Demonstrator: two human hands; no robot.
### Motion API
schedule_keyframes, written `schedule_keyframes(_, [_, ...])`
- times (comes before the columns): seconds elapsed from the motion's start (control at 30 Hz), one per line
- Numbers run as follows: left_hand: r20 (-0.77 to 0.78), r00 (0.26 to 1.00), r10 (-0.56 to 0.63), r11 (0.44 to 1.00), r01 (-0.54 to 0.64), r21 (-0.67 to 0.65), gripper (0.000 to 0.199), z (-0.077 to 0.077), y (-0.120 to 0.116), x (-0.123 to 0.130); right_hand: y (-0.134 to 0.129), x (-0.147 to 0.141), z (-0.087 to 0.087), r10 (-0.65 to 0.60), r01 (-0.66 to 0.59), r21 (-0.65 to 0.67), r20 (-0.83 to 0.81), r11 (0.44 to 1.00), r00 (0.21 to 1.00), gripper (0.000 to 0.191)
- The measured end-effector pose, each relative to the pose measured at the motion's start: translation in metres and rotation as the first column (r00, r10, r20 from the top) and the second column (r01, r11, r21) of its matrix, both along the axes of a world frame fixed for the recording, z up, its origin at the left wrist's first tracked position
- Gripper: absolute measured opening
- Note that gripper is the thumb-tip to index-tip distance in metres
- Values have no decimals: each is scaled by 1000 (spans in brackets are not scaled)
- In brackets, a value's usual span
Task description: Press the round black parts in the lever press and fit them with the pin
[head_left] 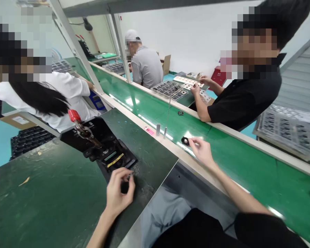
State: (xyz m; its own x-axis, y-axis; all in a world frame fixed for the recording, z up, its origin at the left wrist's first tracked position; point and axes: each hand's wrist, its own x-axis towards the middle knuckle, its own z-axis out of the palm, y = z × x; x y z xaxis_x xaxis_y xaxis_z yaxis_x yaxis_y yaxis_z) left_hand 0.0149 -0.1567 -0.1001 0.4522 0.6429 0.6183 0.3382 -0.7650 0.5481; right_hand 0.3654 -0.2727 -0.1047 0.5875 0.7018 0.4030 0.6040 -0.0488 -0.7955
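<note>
Over the green conveyor belt (pixel 222 151), my right hand (pixel 202 150) pinches a small black ring-shaped part (pixel 185 141) between thumb and fingertips. My left hand (pixel 119 189) is curled above the dark green table (pixel 54 193), its thumb and fingers closed around a tiny greyish piece too small to make out. Just beyond that hand stands a black clamp fixture (pixel 113 155) with a red-handled lever (pixel 74 116) and a yellow strip (pixel 115 160) across its base. Another black ring-shaped part (pixel 180 113) lies farther up the belt.
A pink item (pixel 149 130) and a bundle of metal pins (pixel 158 130) sit on the belt's near rail. Across the belt, a person in black (pixel 248 93) works beside trays (pixel 167 89). A person in white (pixel 67 89) sits at left. Metal posts rise beyond the fixture.
</note>
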Motion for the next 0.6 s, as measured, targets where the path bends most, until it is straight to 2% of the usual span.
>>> schedule_keyframes(0.07, [-46, 984, -174, 970, 164, -179, 17, -1, -16, 12, -20, -38, 4, 18, 6, 71, -338, 997, 941, 41])
schedule_keyframes(0.1, [-41, 970, -240, 940, 222, -260, 21, -2, -22, 17, -25, -59, 6, 35, 11, 92, -484, 996, 875, 41])
schedule_keyframes(0.17, [-5, 947, -320, 873, 292, -391, 31, -1, -32, 24, -25, -105, 7, 104, -27, 124, -671, 992, 734, 39])
schedule_keyframes(0.23, [32, 946, -323, 820, 297, -490, 39, 0, -37, 27, -14, -145, 6, 188, -111, 152, -751, 982, 633, 38])
schedule_keyframes(0.27, [44, 947, -317, 793, 290, -536, 40, 0, -36, 27, -6, -162, 5, 228, -161, 163, -765, 973, 602, 38])
schedule_keyframes(0.33, [46, 972, -230, 762, 210, -612, 40, -1, -31, 25, 10, -187, 1, 296, -258, 174, -768, 950, 568, 39])
schedule_keyframes(0.4, [61, 992, -110, 726, 122, -677, 45, -3, -21, 22, 22, -196, -5, 354, -345, 173, -733, 923, 581, 38])
schedule_keyframes(0.43, [63, 994, -90, 697, 108, -709, 46, -5, -16, 20, 25, -196, -8, 378, -375, 164, -691, 912, 616, 37])
schedule_keyframes(0.53, [55, 992, -118, 629, 117, -768, 48, -8, -6, 13, 26, -175, -15, 383, -377, 120, -504, 918, 774, 37])
schedule_keyframes(0.6, [-3, 986, -165, 645, 106, -756, 45, -10, -4, 11, 22, -153, -15, 350, -343, 100, -443, 934, 825, 35])
